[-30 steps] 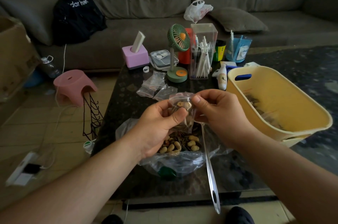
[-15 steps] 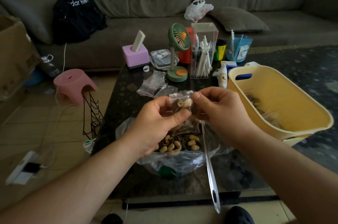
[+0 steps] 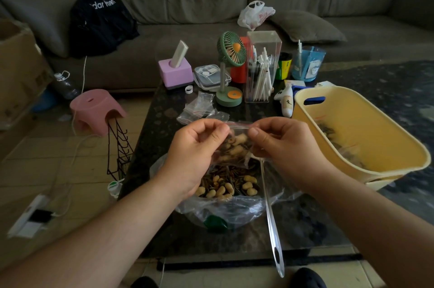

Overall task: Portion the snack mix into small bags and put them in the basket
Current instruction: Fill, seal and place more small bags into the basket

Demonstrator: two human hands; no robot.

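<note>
I hold the filled bag (image 3: pixel 236 146) above the mix (image 3: pixel 226 184), my left hand (image 3: pixel 195 153) and right hand (image 3: pixel 281 144) pinching its top corners. I judge sealing comes next: press evenly along the strip, keeping it level, then basket (image 3: pixel 366 130) at three o'clock.

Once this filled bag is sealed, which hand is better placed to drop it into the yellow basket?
Right, probably. The right hand pinches the small bag nearest the yellow basket; the left hand would have to cross over.
</note>
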